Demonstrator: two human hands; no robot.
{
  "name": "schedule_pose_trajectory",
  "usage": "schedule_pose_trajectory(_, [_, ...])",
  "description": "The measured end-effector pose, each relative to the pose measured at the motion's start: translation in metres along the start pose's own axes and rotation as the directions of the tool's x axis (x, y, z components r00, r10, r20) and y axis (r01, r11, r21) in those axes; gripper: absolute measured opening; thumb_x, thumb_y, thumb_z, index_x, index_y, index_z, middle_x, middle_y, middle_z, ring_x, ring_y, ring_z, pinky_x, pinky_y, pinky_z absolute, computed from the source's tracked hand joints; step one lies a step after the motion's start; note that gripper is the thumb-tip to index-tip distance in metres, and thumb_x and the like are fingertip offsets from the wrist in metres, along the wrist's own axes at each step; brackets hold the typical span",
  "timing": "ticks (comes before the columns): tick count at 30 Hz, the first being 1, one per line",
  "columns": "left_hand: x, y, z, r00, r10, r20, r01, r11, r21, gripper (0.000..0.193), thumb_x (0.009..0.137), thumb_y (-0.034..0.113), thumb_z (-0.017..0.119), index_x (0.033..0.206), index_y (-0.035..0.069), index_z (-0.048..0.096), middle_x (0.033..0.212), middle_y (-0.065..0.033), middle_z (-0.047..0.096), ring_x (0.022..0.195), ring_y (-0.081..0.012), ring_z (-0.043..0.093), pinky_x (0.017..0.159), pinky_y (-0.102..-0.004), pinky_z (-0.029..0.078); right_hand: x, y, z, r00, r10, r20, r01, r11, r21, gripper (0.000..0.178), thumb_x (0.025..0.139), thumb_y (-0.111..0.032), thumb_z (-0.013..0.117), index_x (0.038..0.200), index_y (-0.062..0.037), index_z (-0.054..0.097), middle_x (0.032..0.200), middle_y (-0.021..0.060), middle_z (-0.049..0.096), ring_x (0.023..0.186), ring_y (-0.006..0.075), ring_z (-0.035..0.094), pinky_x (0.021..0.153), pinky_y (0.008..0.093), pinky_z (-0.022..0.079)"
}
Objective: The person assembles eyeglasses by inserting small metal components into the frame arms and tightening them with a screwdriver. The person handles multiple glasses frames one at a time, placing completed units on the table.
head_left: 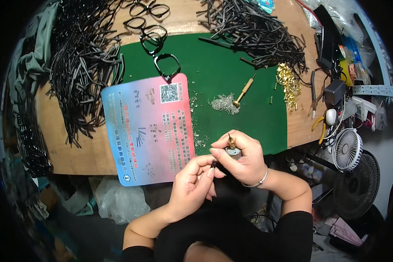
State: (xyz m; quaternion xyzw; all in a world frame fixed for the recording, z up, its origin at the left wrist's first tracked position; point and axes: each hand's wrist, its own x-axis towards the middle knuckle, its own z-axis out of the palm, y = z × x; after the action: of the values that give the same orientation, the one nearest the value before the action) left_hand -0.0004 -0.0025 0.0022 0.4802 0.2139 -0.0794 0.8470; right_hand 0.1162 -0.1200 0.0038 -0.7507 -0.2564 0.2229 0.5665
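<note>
Now, our left hand pinches a small dark piece near the front edge of the green mat; just right of it, a motor-like tool sits gripped in our right hand, brass tip pointing away. Ideally, we brace the piece firmly and align the tip squarely.

A wooden table is partly covered by a green mat, and glare is reflected at its far side. Grey-green cloth is hung at the left. A clear plastic bag is seen below the near edge. At the right, a white fan and a black fan are placed.
</note>
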Motion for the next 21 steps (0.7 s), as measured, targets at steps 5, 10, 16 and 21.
schedule_pose_trajectory(5, [0.003,-0.004,-0.001,0.999,0.050,0.013,-0.049,0.997,-0.067,0.025,0.095,0.009,0.044,0.118,-0.002,0.044,0.091,-0.0089,0.062,0.057,-0.0045,0.052,0.049,-0.0172,0.043,-0.008,0.005,0.009,0.993,-0.073,-0.096,0.077,0.996,0.033,0.008,0.076,-0.001,0.067,0.082,0.0005,0.062,0.074,0.0080,0.059,0.064,0.0152,0.061,0.054,0.0255,0.047])
schedule_pose_trajectory(10, [0.004,-0.006,-0.002,0.999,0.027,0.024,-0.026,0.998,-0.053,0.025,0.095,0.010,0.044,0.117,-0.002,0.045,0.093,-0.0091,0.062,0.060,-0.0050,0.052,0.052,-0.0176,0.044,-0.006,0.002,-0.001,0.992,0.112,0.052,-0.122,0.951,0.282,0.012,0.080,-0.006,0.067,0.083,0.0017,0.060,0.071,0.0035,0.059,0.064,0.0083,0.058,0.052,0.0215,0.044])
schedule_pose_trajectory(16, [0.011,-0.007,-0.009,0.994,0.076,0.078,-0.082,0.994,0.066,0.022,0.095,0.009,0.046,0.113,-0.002,0.048,0.091,-0.0101,0.062,0.059,-0.0071,0.053,0.051,-0.0190,0.045,0.017,0.015,-0.022,0.653,0.384,0.653,-0.756,0.387,0.528,0.021,0.085,-0.013,0.062,0.098,-0.0009,0.051,0.073,0.0052,0.057,0.052,0.0070,0.050,0.047,0.0202,0.042])
schedule_pose_trajectory(21, [0.009,-0.018,-0.013,0.987,0.130,0.094,-0.139,0.986,0.091,0.023,0.095,0.008,0.046,0.116,-0.001,0.048,0.088,-0.0056,0.062,0.059,-0.0051,0.052,0.053,-0.0181,0.044,0.011,0.026,-0.017,0.540,0.303,0.785,-0.842,0.182,0.508,0.022,0.087,-0.016,0.059,0.101,-0.0020,0.048,0.072,0.0077,0.056,0.053,0.0075,0.051,0.047,0.0200,0.043])
